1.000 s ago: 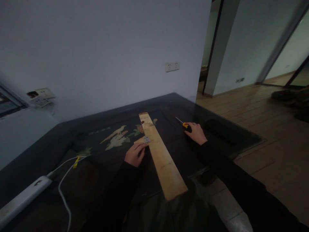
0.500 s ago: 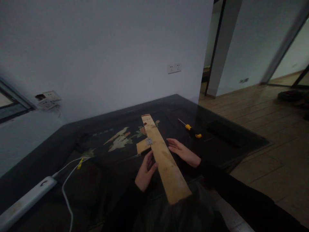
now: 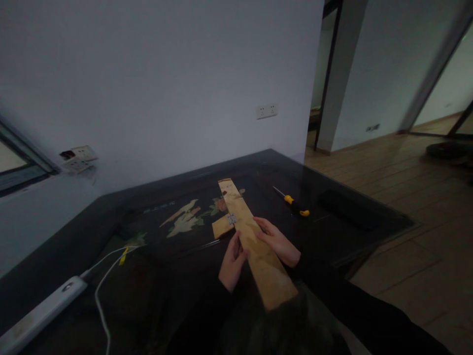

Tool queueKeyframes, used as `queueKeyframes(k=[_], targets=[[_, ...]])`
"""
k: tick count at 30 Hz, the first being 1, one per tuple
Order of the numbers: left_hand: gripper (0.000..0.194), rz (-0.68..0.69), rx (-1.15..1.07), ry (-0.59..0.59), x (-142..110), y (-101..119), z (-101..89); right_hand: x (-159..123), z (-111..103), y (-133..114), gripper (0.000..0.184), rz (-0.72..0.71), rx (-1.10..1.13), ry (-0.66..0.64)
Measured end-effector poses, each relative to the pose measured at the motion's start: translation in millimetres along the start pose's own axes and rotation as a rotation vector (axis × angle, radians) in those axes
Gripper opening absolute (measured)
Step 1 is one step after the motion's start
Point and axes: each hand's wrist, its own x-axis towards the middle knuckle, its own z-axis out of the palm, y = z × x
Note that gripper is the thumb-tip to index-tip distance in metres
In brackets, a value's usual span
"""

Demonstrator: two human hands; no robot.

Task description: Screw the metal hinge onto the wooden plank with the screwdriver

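A long wooden board runs from the table's middle towards me. A short wooden piece sticks out from its left side, with a small metal hinge across the joint. My left hand grips the board's left edge just below the short piece, thumb on top. On the opposite edge, my right hand is closed round the board, its thumb lying on the upper face. The fingers under the board are hidden.
A yellow and black screwdriver lies to the right of the board on the dark table. At the left are a white power strip and a white cable with a yellow tag. A wall stands behind the table.
My right hand has moved left from beside the board and closed on its edge. My left hand has shifted slightly right and taken hold of the other edge.
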Motion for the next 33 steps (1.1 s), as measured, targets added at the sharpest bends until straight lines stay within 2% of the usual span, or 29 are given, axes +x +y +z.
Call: queueKeyframes(k=[8,18,33], targets=[[0.062,-0.025,-0.08,0.028,22,-9,13.2,15,-17,2,0.045,-0.036,-0.041,0.044],[0.076,-0.026,-0.198,-0.035,52,-16,33.7,29,-42,-2,0.045,-0.021,-0.096,0.102],[0.065,-0.08,-0.291,0.02,88,-15,68.4,44,-77,-14,0.047,0.026,-0.068,0.21]])
